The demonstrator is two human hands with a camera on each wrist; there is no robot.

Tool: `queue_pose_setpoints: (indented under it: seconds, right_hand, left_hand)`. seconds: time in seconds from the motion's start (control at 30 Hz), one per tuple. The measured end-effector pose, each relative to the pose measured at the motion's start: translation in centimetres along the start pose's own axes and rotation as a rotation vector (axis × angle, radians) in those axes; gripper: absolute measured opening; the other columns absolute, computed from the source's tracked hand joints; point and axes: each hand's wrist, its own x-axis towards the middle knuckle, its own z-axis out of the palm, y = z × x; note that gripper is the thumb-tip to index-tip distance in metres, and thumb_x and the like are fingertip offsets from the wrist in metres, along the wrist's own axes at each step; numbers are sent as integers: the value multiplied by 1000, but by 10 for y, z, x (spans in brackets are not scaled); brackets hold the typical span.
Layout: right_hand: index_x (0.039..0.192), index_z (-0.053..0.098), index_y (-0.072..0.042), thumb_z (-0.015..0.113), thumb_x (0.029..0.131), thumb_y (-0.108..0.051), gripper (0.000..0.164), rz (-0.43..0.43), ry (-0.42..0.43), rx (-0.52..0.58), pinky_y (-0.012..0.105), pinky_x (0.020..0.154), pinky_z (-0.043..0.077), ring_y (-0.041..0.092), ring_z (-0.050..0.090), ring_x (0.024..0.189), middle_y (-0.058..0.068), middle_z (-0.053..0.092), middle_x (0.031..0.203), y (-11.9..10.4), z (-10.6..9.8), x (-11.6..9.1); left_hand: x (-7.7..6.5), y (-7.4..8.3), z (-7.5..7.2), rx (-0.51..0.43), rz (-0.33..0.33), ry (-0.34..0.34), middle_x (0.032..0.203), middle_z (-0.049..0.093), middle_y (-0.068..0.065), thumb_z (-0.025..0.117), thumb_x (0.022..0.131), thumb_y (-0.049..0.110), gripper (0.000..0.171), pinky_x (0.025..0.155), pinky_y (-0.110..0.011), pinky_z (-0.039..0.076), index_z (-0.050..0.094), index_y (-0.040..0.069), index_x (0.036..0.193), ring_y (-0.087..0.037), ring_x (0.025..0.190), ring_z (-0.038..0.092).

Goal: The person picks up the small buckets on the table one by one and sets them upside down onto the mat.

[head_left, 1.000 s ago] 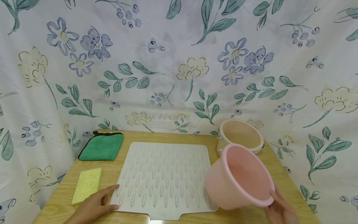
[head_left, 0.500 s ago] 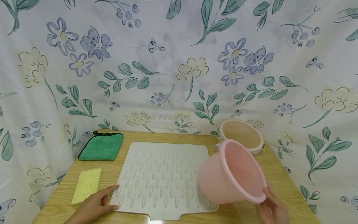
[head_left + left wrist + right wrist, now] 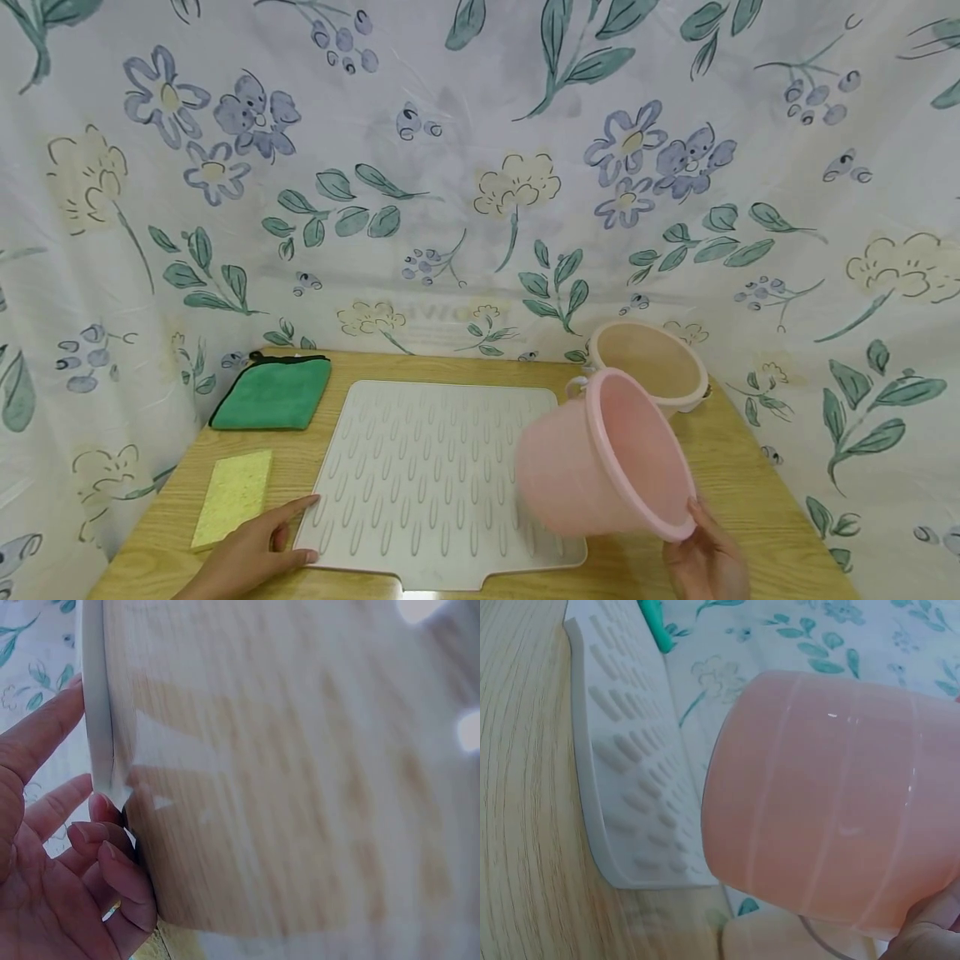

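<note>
My right hand (image 3: 707, 554) grips the rim of a pink plastic bucket (image 3: 566, 471), thumb against the wall near the rim. Tilted on its side, the bucket has its mouth facing right and its base over the right part of a white ridged draining board (image 3: 442, 467). In the right wrist view the rounded base of the pink bucket (image 3: 810, 795) hangs beside the draining board (image 3: 634, 787). With its index finger and thumb apart, my left hand (image 3: 251, 542) touches the board's left edge. The left wrist view has other fingers bent near the table edge.
A cream bucket (image 3: 648, 362) stands at the back right, behind the pink one. On the left lie a yellow sponge (image 3: 234, 496) and a green zip pouch (image 3: 273, 393). A floral curtain (image 3: 450, 167) rises around the wooden table (image 3: 757, 508).
My right hand has moved left and slightly up with the pink bucket, bringing its base further over the draining board. My left hand stays in place.
</note>
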Motion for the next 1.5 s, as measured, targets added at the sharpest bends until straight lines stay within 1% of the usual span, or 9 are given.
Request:
queue_pose_setpoints:
  seconds: [0.13, 0.23, 0.3, 0.53, 0.7, 0.87, 1.03, 1.27, 1.5]
  right_hand:
    - [132, 59, -2, 13, 108, -14, 54, 9, -54, 39, 28, 92, 54, 21, 64, 110, 12, 63, 124, 6, -4, 2]
    - [131, 59, 0, 12, 108, -13, 54, 3, -69, 60, 29, 91, 54, 22, 64, 110, 13, 63, 123, 10, -6, 3]
    - [129, 59, 1, 13, 108, -13, 53, -8, -56, 65, 29, 91, 54, 22, 64, 109, 14, 64, 121, 13, -7, 4]
    - [111, 65, 6, 20, 108, -11, 48, -36, 21, 79, 28, 85, 56, 23, 68, 101, 14, 68, 107, 21, -6, 4]
    - [118, 63, 8, 16, 108, -12, 53, -14, -26, 94, 29, 86, 56, 25, 67, 104, 16, 67, 114, 27, -8, 6]
    - [116, 62, 10, 14, 108, -12, 54, 4, -70, 97, 31, 83, 58, 27, 68, 100, 18, 66, 111, 32, -10, 9]
    - [117, 60, 9, 14, 109, -13, 51, 20, -83, 107, 31, 81, 58, 27, 68, 99, 19, 65, 111, 38, -10, 10]
    - [121, 59, 7, 8, 108, -18, 58, 48, -122, 97, 31, 81, 58, 27, 68, 100, 18, 66, 114, 45, -11, 13]
    - [117, 60, 9, 13, 109, -16, 54, 32, -116, 130, 31, 78, 58, 31, 69, 100, 21, 66, 112, 54, -9, 18]
  left_hand:
    - [0, 1, -1, -7, -10, -3, 71, 46, 5, 78, 80, 49, 80, 51, -21, 30, 51, 10, 144, -2, 55, 35]
    - [0, 2, -2, -16, -13, -5, 71, 46, 4, 78, 80, 49, 81, 51, -21, 30, 51, 9, 145, -2, 55, 35]
    - [0, 2, -2, -19, -14, -6, 71, 46, 4, 78, 80, 49, 81, 51, -21, 29, 51, 9, 145, -2, 55, 36]
    - [0, 2, -2, -22, -8, -7, 71, 46, 4, 78, 80, 48, 81, 51, -21, 30, 50, 9, 145, -2, 54, 36]
    - [0, 1, -1, -25, 2, -5, 71, 46, 5, 77, 81, 48, 80, 51, -21, 30, 50, 9, 145, -1, 54, 36]
    - [0, 2, -1, -28, 4, -6, 71, 46, 6, 77, 81, 48, 80, 50, -21, 30, 50, 9, 145, -1, 54, 36]
    - [0, 3, -1, -33, -3, -6, 71, 47, 5, 78, 81, 47, 80, 50, -21, 30, 50, 9, 145, -2, 54, 36]
    - [0, 2, -1, -22, -11, -6, 72, 47, 5, 78, 80, 48, 80, 50, -21, 30, 51, 10, 145, -2, 54, 36]
    - [0, 1, -1, -23, -4, -5, 72, 47, 5, 78, 80, 48, 80, 51, -21, 30, 51, 9, 145, -1, 55, 37]
